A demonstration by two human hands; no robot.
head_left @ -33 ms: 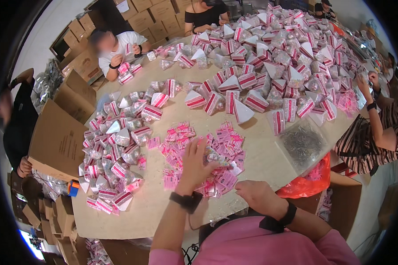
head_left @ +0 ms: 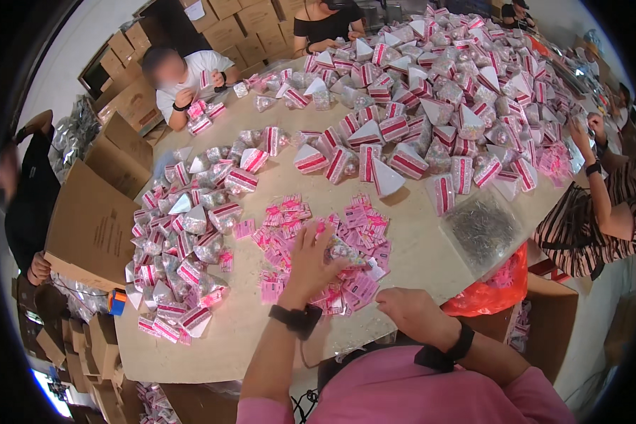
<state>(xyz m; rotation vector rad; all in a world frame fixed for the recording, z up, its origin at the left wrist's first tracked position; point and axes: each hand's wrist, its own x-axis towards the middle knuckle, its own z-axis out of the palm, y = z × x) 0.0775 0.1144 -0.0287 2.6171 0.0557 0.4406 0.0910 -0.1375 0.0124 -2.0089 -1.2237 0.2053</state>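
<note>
Patterned packet [head_left: 346, 253]: one, gripped between thumb and fingers of the left hand [head_left: 309, 267], over pink cards [head_left: 364, 225] heaped on the table [head_left: 222, 357]. Right hand [head_left: 415, 316]: fingers curled; whether it holds anything, cannot tell. Farther left: wedge-shaped packs [head_left: 194, 220], piled. Farther right: clear tray [head_left: 465, 265] of thin metallic pieces [head_left: 482, 230]; red bag [head_left: 489, 299].

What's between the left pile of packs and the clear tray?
In the head view, pink cards, with the left hand and a pack over them.

Pink cards [head_left: 364, 225], red bag [head_left: 486, 299]
</note>
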